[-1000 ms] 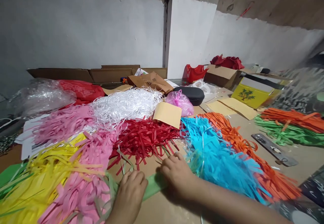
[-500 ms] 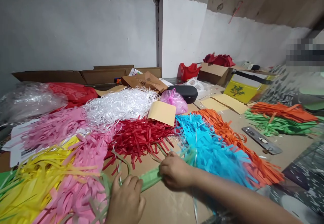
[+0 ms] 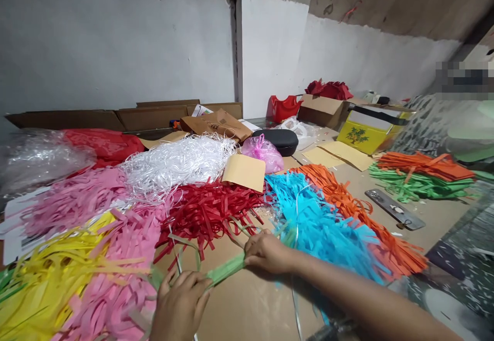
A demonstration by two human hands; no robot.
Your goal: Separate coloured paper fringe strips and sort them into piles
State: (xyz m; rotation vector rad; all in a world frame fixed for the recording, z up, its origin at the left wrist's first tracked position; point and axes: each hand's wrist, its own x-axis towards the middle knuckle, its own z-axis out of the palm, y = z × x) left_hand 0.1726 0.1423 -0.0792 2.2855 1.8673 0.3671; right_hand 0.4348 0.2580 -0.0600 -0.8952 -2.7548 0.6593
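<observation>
A green strip of thin paper (image 3: 227,270) with fringed ends stretches between my two hands, just above the cardboard. My left hand (image 3: 181,302) is closed over its left end, fingers curled down. My right hand (image 3: 268,252) grips the other end, with the fingertips pressed together. Between the hands the strip looks narrow and bunched. Loose green fringe shows past both hands. A thin white string (image 3: 295,300) hangs by my right wrist, and another runs beside my left fingers. Red paper fringe (image 3: 210,212) lies just beyond the hands.
Pink (image 3: 116,274) and yellow fringe (image 3: 50,284) lie left; blue (image 3: 320,228) and orange fringe (image 3: 347,202) lie right. White string (image 3: 181,163) is heaped behind. A phone (image 3: 393,210), a yellow box (image 3: 370,131) and a black case (image 3: 278,142) stand farther off. Another person sits at the right.
My left hand has moved a little left and down. The green paper between my hands looks narrower and more bunched. The whole view has shifted slightly.
</observation>
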